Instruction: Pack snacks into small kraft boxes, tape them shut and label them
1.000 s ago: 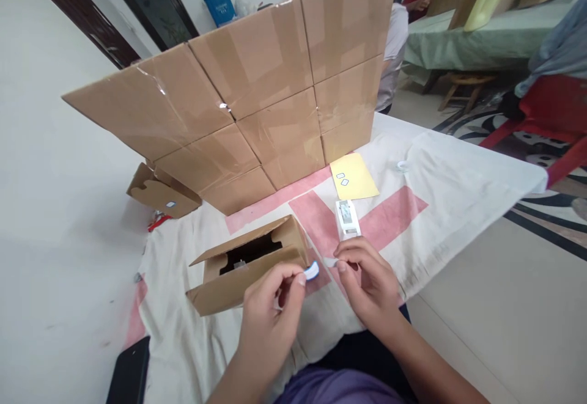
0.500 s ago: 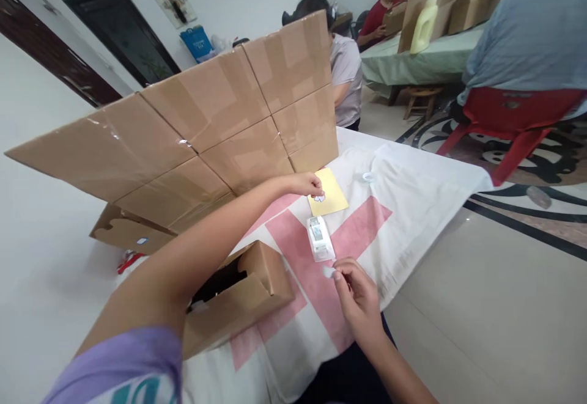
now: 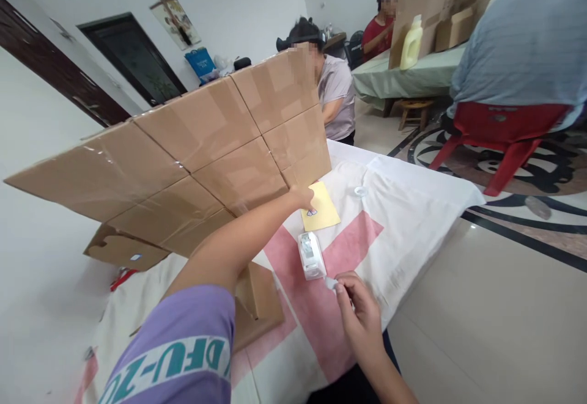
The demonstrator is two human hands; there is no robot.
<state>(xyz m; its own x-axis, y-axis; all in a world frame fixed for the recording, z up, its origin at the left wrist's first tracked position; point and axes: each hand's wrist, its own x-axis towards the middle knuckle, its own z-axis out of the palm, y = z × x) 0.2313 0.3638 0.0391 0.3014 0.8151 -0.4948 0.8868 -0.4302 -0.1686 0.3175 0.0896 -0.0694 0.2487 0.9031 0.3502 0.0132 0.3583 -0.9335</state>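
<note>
Pinched between the thumb and fingers of my right hand is a small whitish strip. Its end lies close to the near end of a white plastic-wrapped packet with a greyish label. My left hand reaches across to the left edge of a yellow card. A little white cut-out with a blue outline shows on that card, just below my left thumb. The other left fingers are mostly hidden by the hand itself, so their grip is unclear.
A tall cardboard screen stands along the far left side. My left arm partly covers an open cardboard box. A tape roll lies on the white-and-pink cloth. Another person sits behind the screen.
My left hand has shifted from above the cut-out to the card's left edge, and the cut-out shows more fully. My right hand keeps its pinch. The camera view has tilted slightly.
</note>
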